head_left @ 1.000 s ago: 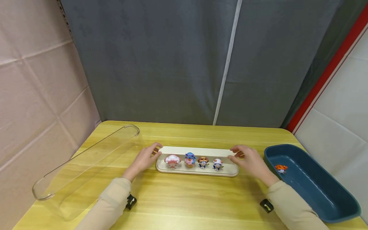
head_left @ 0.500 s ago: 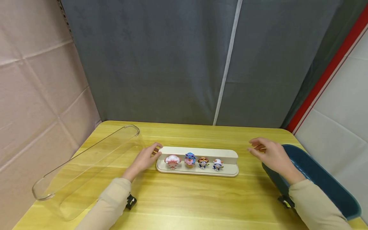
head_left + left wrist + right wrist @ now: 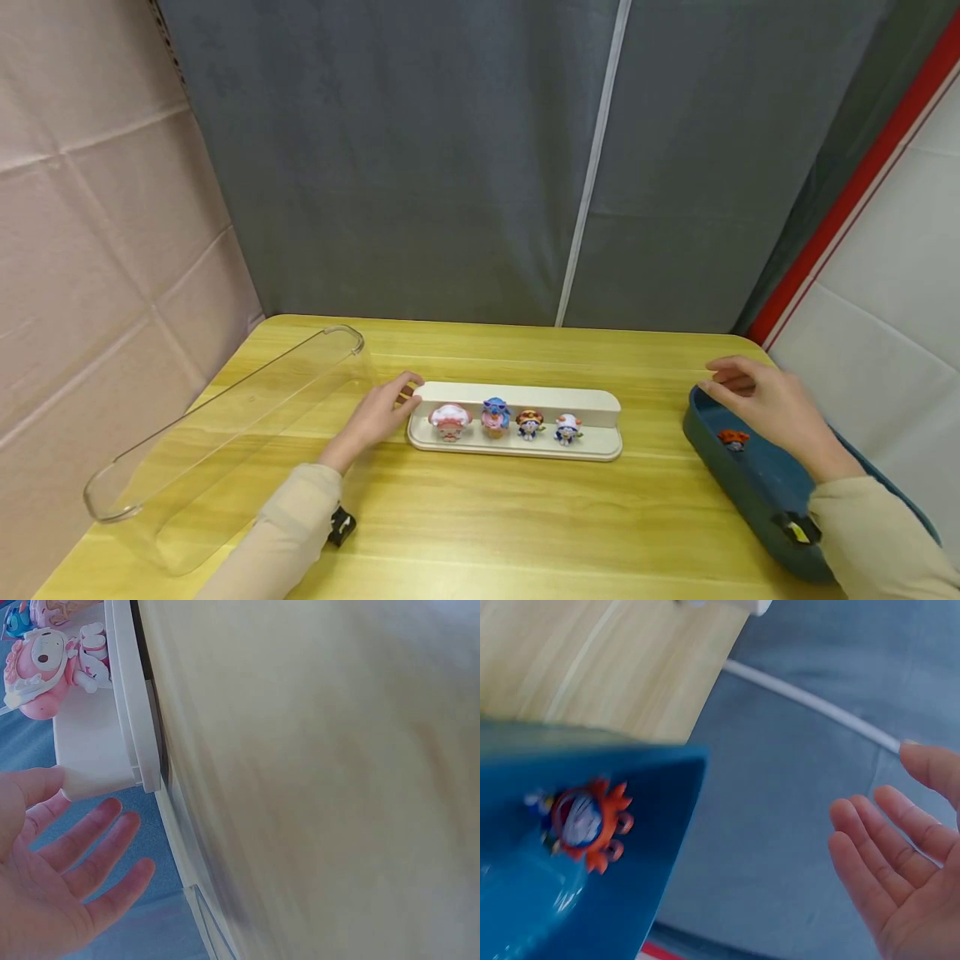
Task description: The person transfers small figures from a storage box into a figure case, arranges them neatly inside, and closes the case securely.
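Note:
A long white display stand [image 3: 517,452] with a raised back step lies mid-table. In a row on it stand a figurine in a pink and white hat [image 3: 450,421], a blue-haired one [image 3: 495,417], one with a brown and red hat [image 3: 529,423] and a white-capped one [image 3: 567,428]. My left hand [image 3: 375,415] is at the stand's left end, thumb touching its corner, other fingers loosely spread. My right hand [image 3: 772,412], holding nothing, hovers over the dark blue bin [image 3: 708,458] with relaxed fingers. Inside the bin lies a figurine with an orange crab-shaped top [image 3: 589,821].
A clear plastic cover [image 3: 225,442] lies at an angle on the left of the wooden table [image 3: 517,525]. Grey curtain [image 3: 412,167] hangs behind the table's far edge. Pale cloth walls [image 3: 97,250] stand at both sides.
My right hand has left the stand's right end and moved right, over the bin. The left hand, stand and figurines have stayed in place.

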{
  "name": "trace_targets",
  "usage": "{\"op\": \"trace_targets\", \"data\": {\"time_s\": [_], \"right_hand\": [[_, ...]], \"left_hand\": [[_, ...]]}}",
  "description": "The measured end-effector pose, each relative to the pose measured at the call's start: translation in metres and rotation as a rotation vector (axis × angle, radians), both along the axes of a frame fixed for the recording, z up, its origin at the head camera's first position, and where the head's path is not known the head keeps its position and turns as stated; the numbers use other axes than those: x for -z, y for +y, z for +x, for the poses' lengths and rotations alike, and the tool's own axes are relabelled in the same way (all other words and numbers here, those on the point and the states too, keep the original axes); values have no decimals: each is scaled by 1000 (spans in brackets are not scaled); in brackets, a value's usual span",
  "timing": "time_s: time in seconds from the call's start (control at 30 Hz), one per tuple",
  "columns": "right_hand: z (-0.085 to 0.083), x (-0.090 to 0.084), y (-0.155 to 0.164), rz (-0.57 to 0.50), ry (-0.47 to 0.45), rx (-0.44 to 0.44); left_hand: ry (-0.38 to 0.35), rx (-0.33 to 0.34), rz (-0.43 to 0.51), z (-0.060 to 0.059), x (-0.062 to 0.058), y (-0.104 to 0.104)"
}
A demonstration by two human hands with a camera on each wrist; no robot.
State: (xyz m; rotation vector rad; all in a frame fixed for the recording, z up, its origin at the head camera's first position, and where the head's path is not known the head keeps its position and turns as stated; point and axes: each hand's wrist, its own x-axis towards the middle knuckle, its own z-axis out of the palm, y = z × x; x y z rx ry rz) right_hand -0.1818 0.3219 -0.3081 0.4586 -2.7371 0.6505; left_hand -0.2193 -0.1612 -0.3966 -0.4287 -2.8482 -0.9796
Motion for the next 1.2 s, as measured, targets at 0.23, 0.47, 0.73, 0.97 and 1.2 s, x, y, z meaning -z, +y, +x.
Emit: {"op": "trace_targets", "data": {"time_s": [0.23,0.47,0.73,0.97,1.2], "right_hand": [[-3,7,28,-49,4,-15],[-5,17,49,-50,-36,-39],[-11,33,68,-19,-142,-35],[-13,48,75,-46,-300,-119],[-17,57,78,-143,-558,-234]], "left_hand": [[5,-1,-5,0,-1,0],[7,3,-5,0,-1,1],[17,2,-5,-1,1,0],[8,-3,-7,-1,2,0],[13,-6,-5,-1,1,-1]]}}
